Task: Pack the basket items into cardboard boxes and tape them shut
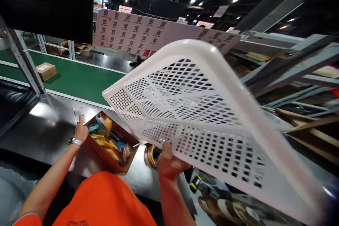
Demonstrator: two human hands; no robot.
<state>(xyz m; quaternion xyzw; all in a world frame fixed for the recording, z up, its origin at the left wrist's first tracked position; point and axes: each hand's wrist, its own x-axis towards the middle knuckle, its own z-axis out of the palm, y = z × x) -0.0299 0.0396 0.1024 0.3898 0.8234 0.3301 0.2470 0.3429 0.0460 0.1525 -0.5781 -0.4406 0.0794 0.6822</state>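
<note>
the right hand [171, 164] is clasped on the low edge of a white plastic basket [182, 107], thumb against the perforated wall, the fingers beneath mostly hidden. the basket is tilted up on its side, its inside towards the wearer, raised to the right of the open box [99, 155] and reaching well past it (its far right end is smeared with blur).

the left hand [81, 132] is just beside the box's left wall, index finger stretched out and the others curled in. its tip is at a white label [78, 110] by the box's far left corner; i cannot tell whether it presses down, or whether the curled fingers hold anything. a metal watch [76, 141] circles that wrist.

inside the box lie packets [106, 143], mostly yellow, with some teal and blue. the box stands on a shiny metal table [57, 122]. just right of the box, partly behind the right hand, is a round yellowish thing [150, 155]. beyond the box runs a green conveyor belt [84, 81], bearing a small brown carton [47, 71] farther left of the box.
</note>
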